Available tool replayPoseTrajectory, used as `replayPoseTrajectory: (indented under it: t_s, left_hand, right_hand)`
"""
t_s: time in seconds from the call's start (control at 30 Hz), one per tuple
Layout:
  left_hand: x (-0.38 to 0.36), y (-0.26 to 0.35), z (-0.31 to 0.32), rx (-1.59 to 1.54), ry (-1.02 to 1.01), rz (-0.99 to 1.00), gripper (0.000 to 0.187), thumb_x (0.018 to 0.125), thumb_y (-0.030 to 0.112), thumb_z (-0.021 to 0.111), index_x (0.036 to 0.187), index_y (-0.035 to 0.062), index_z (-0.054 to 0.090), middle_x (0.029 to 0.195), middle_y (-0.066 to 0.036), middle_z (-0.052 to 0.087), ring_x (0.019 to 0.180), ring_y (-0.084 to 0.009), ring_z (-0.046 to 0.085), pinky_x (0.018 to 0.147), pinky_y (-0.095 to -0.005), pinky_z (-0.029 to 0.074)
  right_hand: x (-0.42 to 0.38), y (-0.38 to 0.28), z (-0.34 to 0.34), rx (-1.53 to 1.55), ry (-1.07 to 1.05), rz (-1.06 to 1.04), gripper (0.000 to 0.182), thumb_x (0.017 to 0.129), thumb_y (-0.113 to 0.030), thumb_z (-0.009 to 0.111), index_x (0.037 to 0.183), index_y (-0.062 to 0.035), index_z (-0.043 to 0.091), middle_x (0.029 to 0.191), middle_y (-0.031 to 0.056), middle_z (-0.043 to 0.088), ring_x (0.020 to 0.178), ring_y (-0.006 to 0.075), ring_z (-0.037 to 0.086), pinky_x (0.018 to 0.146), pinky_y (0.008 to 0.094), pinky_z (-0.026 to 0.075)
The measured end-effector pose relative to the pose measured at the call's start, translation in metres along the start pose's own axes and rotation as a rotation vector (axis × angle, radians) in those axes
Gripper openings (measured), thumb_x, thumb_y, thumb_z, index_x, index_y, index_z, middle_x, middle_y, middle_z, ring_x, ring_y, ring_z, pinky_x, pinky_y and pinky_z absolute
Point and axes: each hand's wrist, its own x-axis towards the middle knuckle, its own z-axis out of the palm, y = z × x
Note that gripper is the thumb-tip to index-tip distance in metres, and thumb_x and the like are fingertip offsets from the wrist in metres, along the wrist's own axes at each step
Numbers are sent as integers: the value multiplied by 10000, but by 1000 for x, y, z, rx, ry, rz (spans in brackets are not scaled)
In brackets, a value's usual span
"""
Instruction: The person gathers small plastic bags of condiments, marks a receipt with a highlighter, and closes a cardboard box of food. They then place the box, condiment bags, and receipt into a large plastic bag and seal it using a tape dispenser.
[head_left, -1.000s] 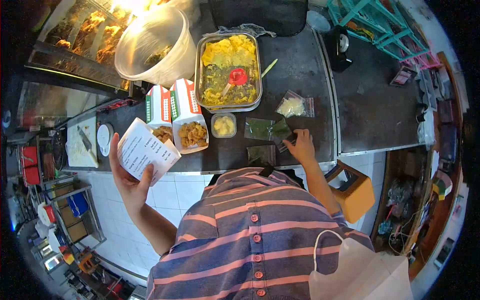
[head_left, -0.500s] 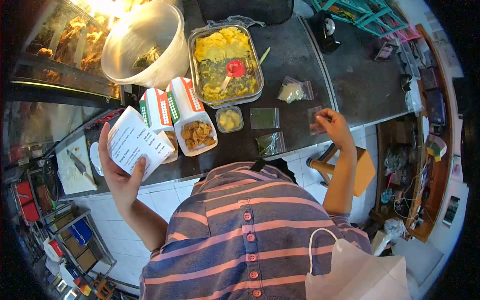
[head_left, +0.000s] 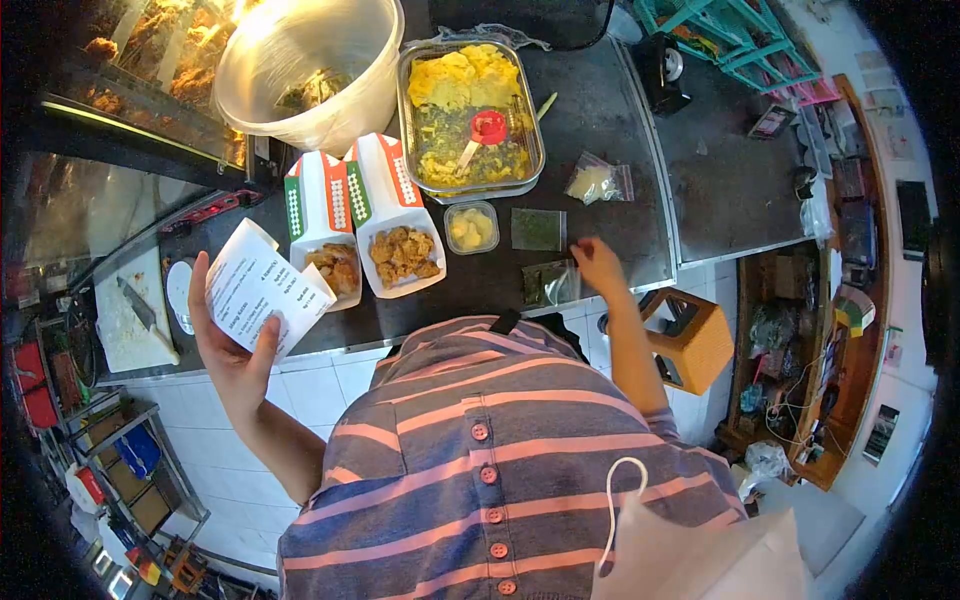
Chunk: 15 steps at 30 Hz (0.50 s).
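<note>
My left hand (head_left: 235,365) grips a printed white receipt (head_left: 265,290), thumb across its front. On the counter, my right hand (head_left: 602,270) has its fingers pinched at the right edge of a small plastic bag (head_left: 550,283), shiny and dark green inside. Just above lies a similar bag of green flakes (head_left: 538,230). A bag with pale contents (head_left: 600,182) rests farther back. Left of these is a lidded cup of yellowish pieces (head_left: 471,228). Two open cardboard boxes stand beside the receipt: one holds fried pieces (head_left: 403,256), the other a browned piece (head_left: 338,268).
A glass tray of yellow food (head_left: 465,75) stands at the back, a red-topped scoop (head_left: 487,127) in it. Left of it is a large translucent tub (head_left: 310,75). A knife (head_left: 142,303) lies on a white board (head_left: 120,335). An orange stool (head_left: 690,340) stands below the counter.
My right hand has moved left and toward me with the clear bag it pinched, down to the nearer green bag. My left hand still holds the receipt. The view has shifted slightly.
</note>
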Motion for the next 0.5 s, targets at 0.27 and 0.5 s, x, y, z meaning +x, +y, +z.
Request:
replayPoseTrajectory:
  t_s: [0.27,0.5]
  left_hand:
    - [-3,-4,-8,-11,41,12,765,649,-25,609,1322,39,252,1204,-131,422,1030,-168,487,869,-288,410]
    - [-2,-10,-11,26,44,31,762,654,-37,600,1324,35,245,1207,-130,420,1034,-170,485,870,-287,410]
  right_hand:
    - [30,-10,33,69,172,-57,258,718,-242,672,817,-10,617,746,106,616,688,221,582,645,317,446]
    - [3,-75,-62,430,27,-92,227,661,-186,732,779,-15,642,711,53,628,659,104,562,617,246,439]
